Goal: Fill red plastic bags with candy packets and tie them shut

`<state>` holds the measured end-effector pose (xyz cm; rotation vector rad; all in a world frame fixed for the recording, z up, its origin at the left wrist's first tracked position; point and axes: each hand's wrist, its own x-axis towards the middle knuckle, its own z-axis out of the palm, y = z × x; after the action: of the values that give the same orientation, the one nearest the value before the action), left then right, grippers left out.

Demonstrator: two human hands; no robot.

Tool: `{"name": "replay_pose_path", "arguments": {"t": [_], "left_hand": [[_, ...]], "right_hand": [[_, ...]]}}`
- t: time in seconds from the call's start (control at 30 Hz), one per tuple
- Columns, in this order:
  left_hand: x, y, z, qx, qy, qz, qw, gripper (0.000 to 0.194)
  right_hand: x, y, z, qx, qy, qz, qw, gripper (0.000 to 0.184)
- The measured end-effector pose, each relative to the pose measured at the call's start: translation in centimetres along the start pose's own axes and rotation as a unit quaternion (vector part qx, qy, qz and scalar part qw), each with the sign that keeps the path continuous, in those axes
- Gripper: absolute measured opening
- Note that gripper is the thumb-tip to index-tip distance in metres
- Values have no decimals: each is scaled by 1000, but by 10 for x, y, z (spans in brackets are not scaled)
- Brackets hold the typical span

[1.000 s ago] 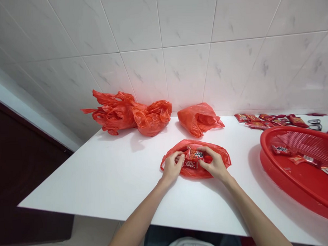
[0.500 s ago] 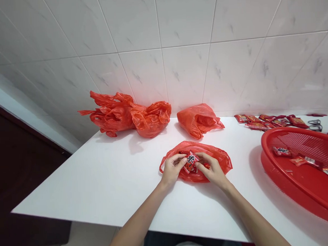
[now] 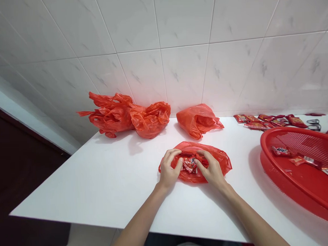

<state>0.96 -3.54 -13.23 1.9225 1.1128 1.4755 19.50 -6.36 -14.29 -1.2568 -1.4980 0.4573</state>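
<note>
While I look down at a white tabletop [image 3: 74, 187] set against a wall of pale marbled tiles [image 3: 162, 65], both my hands rest on a flattened red plastic bag [image 3: 194, 178] lying just in front of me. My left hand [image 3: 168, 169] is curved, its fingers [image 3: 173, 155] arched over the near side of the bag's open mouth. My right hand [image 3: 212, 169] mirrors it from the other side, its fingers [image 3: 204, 155] bending down toward the opening. Neither hand is clenched into a fist, but I cannot tell whether either one is pinching the plastic. Between my hands, a small cluster of red snack packets [image 3: 189, 165] sits inside the bag's mouth, and my fingers are just beside it.

Beyond the bag, against the wall, lie two bunched red plastic bags [image 3: 111, 116] touching each other, and to their right a third, looser red bag [image 3: 197, 121]. Further right along the wall runs a scattered row of loose red packets [image 3: 268, 121], with a pair of scissors [image 3: 314, 125] past its end. At the right edge sits a wide, round red mesh basket [image 3: 288, 133] holding a few more packets [image 3: 280, 151].
</note>
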Motion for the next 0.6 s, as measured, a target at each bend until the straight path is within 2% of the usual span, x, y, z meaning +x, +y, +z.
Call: {"name": "replay_pose_path", "arguments": {"t": [0.1,0.17,0.27,0.33,0.43,0.47,0.53,0.6], "left_hand": [[4,-10,-5,44,32,11,998,20],[7,-18,-9,78,36,-7,996,21],[4,-26,-18,130,28,-58,989,27],[-3,-30,-26,140,18,-91,986,43],[-18,-34,-41,118,1,-152,981,65],[-21,-34,-46,103,-11,-181,978,68],[-20,-30,-56,58,-44,-247,966,71],[-6,-18,-69,-5,-78,-293,953,74]], "right_hand": [[2,-3,-7,-54,43,-105,992,15],[5,-6,-15,-89,75,-164,980,14],[8,-7,-32,-170,121,-193,959,17],[6,-1,-43,-241,129,-164,948,28],[-6,15,-56,-324,84,-78,939,56],[-10,20,-60,-334,58,-44,940,58],[-14,24,-68,-331,-1,37,943,51],[-9,17,-80,-313,-44,116,942,47]]}}
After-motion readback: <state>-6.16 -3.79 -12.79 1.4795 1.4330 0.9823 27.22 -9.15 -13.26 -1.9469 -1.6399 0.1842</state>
